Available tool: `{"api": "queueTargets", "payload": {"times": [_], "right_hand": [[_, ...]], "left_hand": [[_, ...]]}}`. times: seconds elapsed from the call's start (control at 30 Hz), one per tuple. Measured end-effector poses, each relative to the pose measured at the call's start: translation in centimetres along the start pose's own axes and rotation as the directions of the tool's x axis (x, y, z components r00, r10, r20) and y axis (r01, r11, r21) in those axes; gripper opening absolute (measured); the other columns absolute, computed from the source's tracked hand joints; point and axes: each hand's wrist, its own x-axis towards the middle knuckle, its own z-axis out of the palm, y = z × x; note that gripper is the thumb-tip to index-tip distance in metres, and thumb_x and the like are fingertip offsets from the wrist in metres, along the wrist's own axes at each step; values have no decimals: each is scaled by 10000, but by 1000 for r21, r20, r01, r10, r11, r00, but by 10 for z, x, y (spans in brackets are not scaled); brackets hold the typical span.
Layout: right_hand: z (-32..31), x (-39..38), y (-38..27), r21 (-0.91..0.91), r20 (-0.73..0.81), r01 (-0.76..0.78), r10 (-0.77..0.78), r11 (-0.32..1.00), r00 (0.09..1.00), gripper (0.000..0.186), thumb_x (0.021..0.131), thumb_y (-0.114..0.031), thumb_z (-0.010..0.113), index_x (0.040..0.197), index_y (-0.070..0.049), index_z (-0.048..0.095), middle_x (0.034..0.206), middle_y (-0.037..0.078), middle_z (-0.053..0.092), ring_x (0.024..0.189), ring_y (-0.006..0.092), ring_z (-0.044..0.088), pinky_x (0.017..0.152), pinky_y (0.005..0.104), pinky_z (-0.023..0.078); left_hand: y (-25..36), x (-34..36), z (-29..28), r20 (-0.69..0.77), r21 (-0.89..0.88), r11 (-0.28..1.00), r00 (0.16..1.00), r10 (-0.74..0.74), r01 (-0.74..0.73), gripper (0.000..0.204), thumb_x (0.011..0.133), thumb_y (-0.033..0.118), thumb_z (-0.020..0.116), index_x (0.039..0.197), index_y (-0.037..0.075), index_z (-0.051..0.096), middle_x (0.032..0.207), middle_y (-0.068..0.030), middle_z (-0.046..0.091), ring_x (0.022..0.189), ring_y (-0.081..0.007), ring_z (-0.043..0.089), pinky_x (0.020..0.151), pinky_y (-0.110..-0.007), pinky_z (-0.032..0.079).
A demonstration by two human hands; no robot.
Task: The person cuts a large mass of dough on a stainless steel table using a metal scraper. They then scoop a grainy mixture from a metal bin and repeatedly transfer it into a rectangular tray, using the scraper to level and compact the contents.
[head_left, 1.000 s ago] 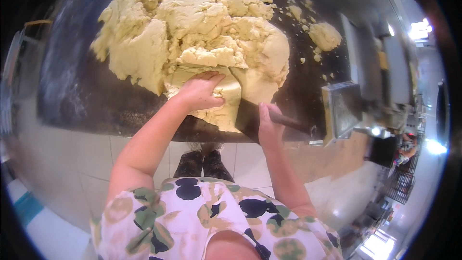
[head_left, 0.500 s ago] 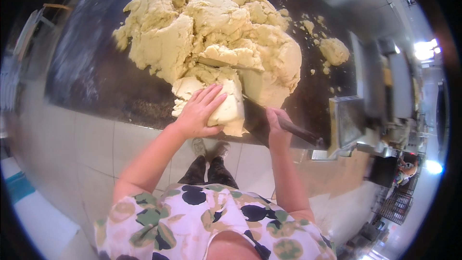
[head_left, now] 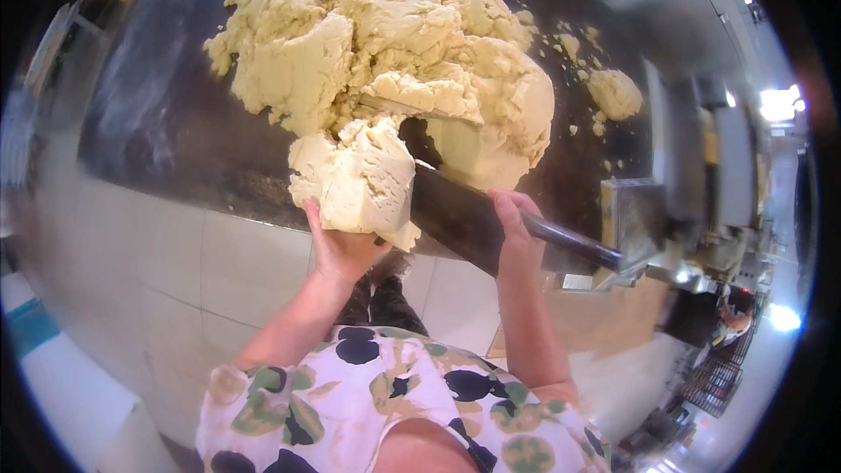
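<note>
A big, lumpy mound of pale yellow dough (head_left: 394,26) spreads over the dark worktop (head_left: 166,123). At its near side a block of dough (head_left: 363,180), cut flat on some faces, rests on my left hand (head_left: 342,245), which cups it from below at the table's front edge; some of its fingers are hidden under the block. My right hand (head_left: 519,219) is wrapped round the handle of a broad-bladed knife (head_left: 460,210). The wide dark blade points toward the mound, its far end beside the block's right face.
A smaller dough lump (head_left: 613,95) and scattered crumbs lie right of the mound. Farther right stands a metal box-shaped thing (head_left: 632,219) near the table's edge. Light floor tiles (head_left: 254,254) lie below, and a rack (head_left: 717,377) stands at the far right.
My left hand has gone from the top of the dough block to beneath it. The block has shifted left, away from the mound, leaving a gap. The knife has come slightly right.
</note>
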Motion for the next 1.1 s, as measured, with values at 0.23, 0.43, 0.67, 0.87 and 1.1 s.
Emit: {"api": "queueTargets", "payload": {"times": [0.23,0.43,0.67,0.87,1.1], "right_hand": [[-8,15,-23,-119,116,216,-203,969,972,147,878,-137,665,923,0,692,825,34,670,748,75,567,708,223,452],[3,54,11,-211,120,293,-273,933,955,125,875,-103,654,928,5,687,845,58,675,755,89,582,722,233,467],[61,71,31,-136,452,352,-258,926,854,121,868,-74,651,957,0,683,943,78,682,855,134,616,769,244,489],[73,17,13,44,652,786,-613,617,446,108,755,-80,728,835,-32,673,895,195,680,760,280,681,672,313,551],[21,15,-8,100,616,761,-641,641,458,97,745,-57,715,837,-40,688,952,192,681,701,270,676,591,324,548]], "left_hand": [[9,11,6,34,-33,999,999,-9,10,891,720,751,430,1447,247,325,1482,-76,330,1335,-360,327,1000,-633,264],[8,18,-4,-9,-75,997,1000,25,-25,823,767,688,433,1449,242,320,1492,-57,328,1357,-354,306,1034,-686,173],[13,24,2,14,-110,966,971,237,-235,883,778,794,357,1450,222,321,1469,-87,362,1314,-332,379,1022,-598,318],[33,0,-29,100,-104,974,972,211,-201,851,830,753,305,1457,178,311,1425,-96,415,1264,-329,434,1062,-490,343],[5,8,-37,305,-49,970,921,241,-238,790,842,662,437,1439,152,346,1390,-70,461,1242,-279,463,1059,-471,353]]}}
